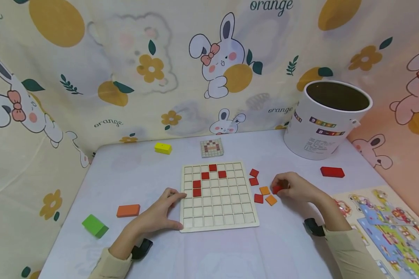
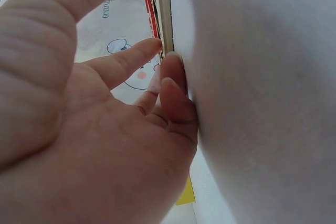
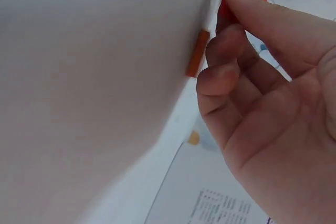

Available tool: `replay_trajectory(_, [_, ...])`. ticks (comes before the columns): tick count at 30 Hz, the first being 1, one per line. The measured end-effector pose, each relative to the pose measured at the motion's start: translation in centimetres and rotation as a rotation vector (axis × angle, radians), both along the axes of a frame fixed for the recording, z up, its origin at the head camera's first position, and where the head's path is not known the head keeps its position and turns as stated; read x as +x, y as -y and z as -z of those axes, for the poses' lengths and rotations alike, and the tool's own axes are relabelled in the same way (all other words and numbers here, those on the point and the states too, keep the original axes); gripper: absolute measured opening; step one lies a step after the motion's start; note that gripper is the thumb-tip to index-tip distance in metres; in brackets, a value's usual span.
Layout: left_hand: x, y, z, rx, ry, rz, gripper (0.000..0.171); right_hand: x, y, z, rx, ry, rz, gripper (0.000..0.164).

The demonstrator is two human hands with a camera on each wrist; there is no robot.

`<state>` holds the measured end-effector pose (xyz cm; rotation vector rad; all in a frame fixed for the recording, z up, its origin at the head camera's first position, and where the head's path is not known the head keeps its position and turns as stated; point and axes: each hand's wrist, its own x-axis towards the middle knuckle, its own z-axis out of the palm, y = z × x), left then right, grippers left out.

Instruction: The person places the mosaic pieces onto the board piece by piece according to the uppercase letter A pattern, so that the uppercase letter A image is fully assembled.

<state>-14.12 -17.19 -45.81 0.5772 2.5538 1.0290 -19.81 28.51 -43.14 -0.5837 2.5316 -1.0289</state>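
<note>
A pale square grid board (image 1: pixel 220 209) lies flat, with several red tiles set in its upper-left and top cells. My left hand (image 1: pixel 164 211) touches its left edge, index fingertip higher up and thumb at the lower corner; in the left wrist view the fingers (image 2: pixel 126 66) reach the board's edge (image 2: pixel 164 14). To the right of the board, my right hand (image 1: pixel 295 188) pinches a red tile (image 1: pixel 277 189) between thumb and fingers. Beside it lie loose red tiles (image 1: pixel 253 181) and two orange tiles (image 1: pixel 271 200).
A small pattern card (image 1: pixel 211 148) lies behind the board. Yellow (image 1: pixel 163 148), orange (image 1: pixel 128 210), green (image 1: pixel 95 226) and red (image 1: pixel 332 172) blocks are spread around. At the back right stands a white bucket (image 1: pixel 314 131); picture puzzle boards (image 1: pixel 387 224) lie at the right.
</note>
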Motion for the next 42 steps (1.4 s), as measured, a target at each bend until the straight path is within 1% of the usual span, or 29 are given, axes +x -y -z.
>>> replay_trajectory(3, [0.0, 0.1, 0.0, -0.006, -0.004, -0.001, 0.091, -0.3, 1.5, -0.3, -0.014, -0.039, 0.019, 0.018])
replay_trajectory(6, [0.0, 0.1, 0.0, -0.008, -0.008, -0.002, 0.091, -0.6, 4.2, -0.7, -0.07, -0.043, 0.001, 0.021])
replay_trajectory(10, [0.0, 0.0, 0.0, -0.005, -0.008, 0.0, 0.091, -1.1, 8.7, -1.1, -0.156, -0.016, -0.088, 0.021])
replay_trajectory(15, [-0.1, 0.1, -0.1, -0.01, -0.01, 0.002, 0.091, -1.4, 14.8, -1.1, -0.189, -0.006, -0.232, 0.018])
replay_trajectory(18, [-0.2, 0.2, -0.2, -0.013, -0.01, 0.007, 0.09, -1.4, 17.8, -1.1, -0.187, 0.011, -0.276, 0.017])
replay_trajectory(21, [-0.2, 0.3, -0.2, -0.011, -0.012, 0.018, 0.09, -1.5, 19.9, -0.9, -0.184, 0.02, -0.29, 0.017])
replay_trajectory(25, [-0.2, 0.3, -0.1, -0.006, -0.013, 0.028, 0.09, -1.5, 21.2, -0.4, -0.165, 0.044, -0.287, 0.017])
replay_trajectory(29, [-0.2, 0.3, 0.0, -0.002, -0.009, 0.024, 0.09, -1.2, 21.6, 0.1, -0.122, 0.084, -0.257, 0.018])
replay_trajectory(31, [-0.1, 0.2, 0.0, 0.0, -0.009, 0.022, 0.089, -1.0, 21.5, 0.1, -0.101, 0.081, -0.246, 0.018])
replay_trajectory(33, [-0.1, 0.3, 0.0, 0.002, -0.015, 0.024, 0.089, -0.8, 21.4, 0.0, -0.087, 0.06, -0.239, 0.018])
replay_trajectory(35, [-0.2, 0.3, 0.0, 0.008, -0.027, 0.033, 0.09, -0.6, 21.2, -0.3, -0.077, 0.033, -0.235, 0.019])
replay_trajectory(37, [-0.2, 0.3, 0.0, 0.013, -0.041, 0.043, 0.09, -0.1, 20.9, -0.6, -0.066, -0.024, -0.232, 0.02])
replay_trajectory(39, [-0.2, 0.3, 0.0, 0.019, -0.047, 0.049, 0.09, 0.5, 20.6, -0.9, -0.031, -0.098, -0.22, 0.019])
replay_trajectory(40, [-0.2, 0.3, 0.0, 0.02, -0.047, 0.051, 0.09, 1.0, 20.4, -1.1, 0.004, -0.152, -0.223, 0.02])
replay_trajectory(41, [-0.2, 0.3, 0.0, 0.021, -0.044, 0.052, 0.09, 1.6, 20.2, -1.2, 0.054, -0.199, -0.223, 0.026])
replay_trajectory(42, [-0.2, 0.3, 0.0, 0.023, -0.041, 0.053, 0.09, 2.2, 20.0, -1.4, 0.12, -0.24, -0.232, 0.034])
